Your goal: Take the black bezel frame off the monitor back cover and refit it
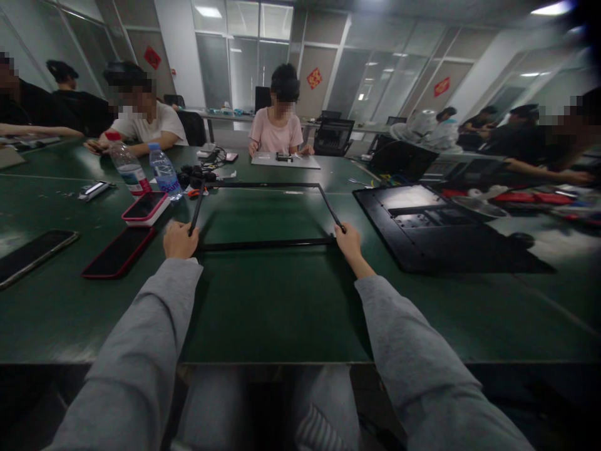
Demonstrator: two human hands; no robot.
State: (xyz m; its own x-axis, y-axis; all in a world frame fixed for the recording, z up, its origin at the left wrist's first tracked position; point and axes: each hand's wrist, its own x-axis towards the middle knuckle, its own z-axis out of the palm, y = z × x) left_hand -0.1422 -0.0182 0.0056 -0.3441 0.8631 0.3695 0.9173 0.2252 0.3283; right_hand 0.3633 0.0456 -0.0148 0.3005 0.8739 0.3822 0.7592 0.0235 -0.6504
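A long dark green table [272,307] spreads beneath and around both hands. Across it, straight beyond the hands, a person in a pink shirt [276,133] sits with a pale flat board [303,163] in front of them; a person in a white shirt [164,128] sits beyond the left hand, farther out to the left. A large, glossy black panel [422,241] lies flat just to the right of the right hand. Between the hands is a thin, black rectangular frame [267,245], hollow in the middle, with the green tabletop showing through. The left hand [181,240] and the right hand [348,244], both bare below grey sleeves, are closed around its two sides near the closer corners. Past the left hand stand two plastic bottles, one with a red cap [128,168], one with a blue cap [164,172]. Nearer, left of that hand, lies a red-edged phone [119,254]; a pink-edged phone [146,205] sits just beyond it, and a dark phone [35,255] lies well apart, farther left. A dark tangle of cables [191,173] lies beyond the left hand, beside the blue-capped bottle.
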